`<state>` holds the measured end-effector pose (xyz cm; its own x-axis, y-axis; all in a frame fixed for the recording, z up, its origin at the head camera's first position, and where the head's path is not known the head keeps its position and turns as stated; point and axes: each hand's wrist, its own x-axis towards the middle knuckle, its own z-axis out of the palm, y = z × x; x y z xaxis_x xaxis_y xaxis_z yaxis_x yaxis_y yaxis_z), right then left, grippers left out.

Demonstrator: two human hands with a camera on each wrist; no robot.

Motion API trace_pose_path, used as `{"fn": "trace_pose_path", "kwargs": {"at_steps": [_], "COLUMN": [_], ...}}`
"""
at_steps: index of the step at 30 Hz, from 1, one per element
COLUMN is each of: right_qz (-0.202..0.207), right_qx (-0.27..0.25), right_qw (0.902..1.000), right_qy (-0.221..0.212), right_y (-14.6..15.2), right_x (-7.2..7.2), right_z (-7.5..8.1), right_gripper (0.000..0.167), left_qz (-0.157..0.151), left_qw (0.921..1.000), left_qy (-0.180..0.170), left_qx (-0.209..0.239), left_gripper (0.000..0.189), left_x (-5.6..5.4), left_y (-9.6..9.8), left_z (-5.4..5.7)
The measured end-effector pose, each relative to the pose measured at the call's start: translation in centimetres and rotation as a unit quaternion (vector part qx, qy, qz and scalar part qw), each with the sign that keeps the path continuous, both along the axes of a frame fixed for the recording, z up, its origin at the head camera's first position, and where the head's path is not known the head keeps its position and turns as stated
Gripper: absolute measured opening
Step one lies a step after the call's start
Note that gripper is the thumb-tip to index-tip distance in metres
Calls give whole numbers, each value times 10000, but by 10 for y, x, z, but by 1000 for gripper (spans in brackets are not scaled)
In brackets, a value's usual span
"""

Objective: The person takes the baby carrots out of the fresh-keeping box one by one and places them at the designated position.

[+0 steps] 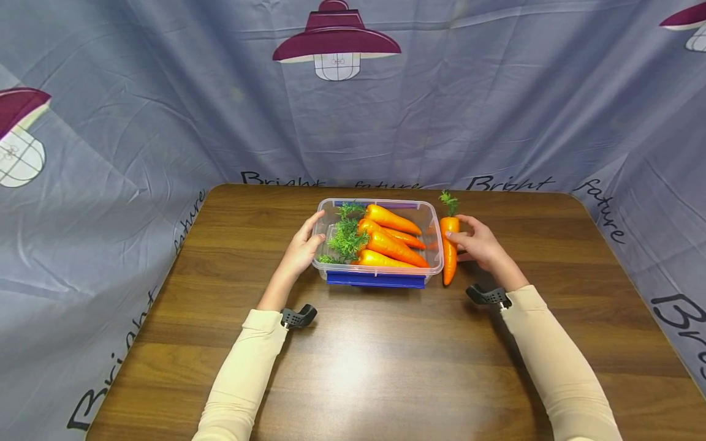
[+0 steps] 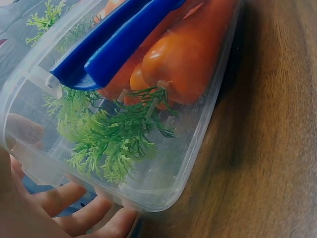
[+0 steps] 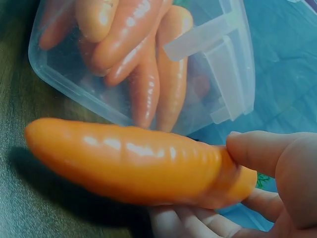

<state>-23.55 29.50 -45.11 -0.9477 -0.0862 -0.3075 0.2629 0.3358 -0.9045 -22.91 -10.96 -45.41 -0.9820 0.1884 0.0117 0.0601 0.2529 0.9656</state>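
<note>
A clear plastic container [image 1: 325, 267] with blue clips holds several orange carrots [image 1: 388, 245] whose green leafy tops [image 1: 347, 239] point left. At its left end my left hand [image 1: 302, 248] grips the rim, thumb on the inner side; in the left wrist view the fingers [image 2: 84, 213] curl under the corner. Just beyond the right end, my right hand [image 1: 478, 245] pinches a single carrot [image 1: 449, 251] between thumb and fingers. That carrot has its leafy top at the far side and its tip toward me. In the right wrist view the carrot [image 3: 133, 166] lies close beside the container wall.
The brown wooden table [image 1: 353, 367] stretches around the container. A grey-blue curtain [image 1: 441, 110] with printed lamps and lettering hangs along the back and sides. Each wrist carries a black camera mount [image 1: 299, 316].
</note>
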Motion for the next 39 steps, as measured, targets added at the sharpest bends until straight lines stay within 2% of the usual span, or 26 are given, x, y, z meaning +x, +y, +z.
{"fn": "trace_pose_path", "kwargs": {"at_steps": [11,20,39], "right_qz": [72,-59,-150], "right_qx": [422,379,339], "right_qw": [9991,9992,9993], "right_qy": [-17,97,-30], "right_y": [-4,-7,-3], "right_x": [1,1,0], "right_z": [-4,-3,-1], "right_gripper": [77,78,76], "left_qz": [-39,-30,-51], "left_qw": [10000,10000,10000], "left_qy": [10,23,-44], "left_qx": [-88,-49,-49], "left_gripper": [61,60,61], "left_x": [-1,-1,-1], "left_y": [1,1,-1], "left_z": [-2,1,0]}}
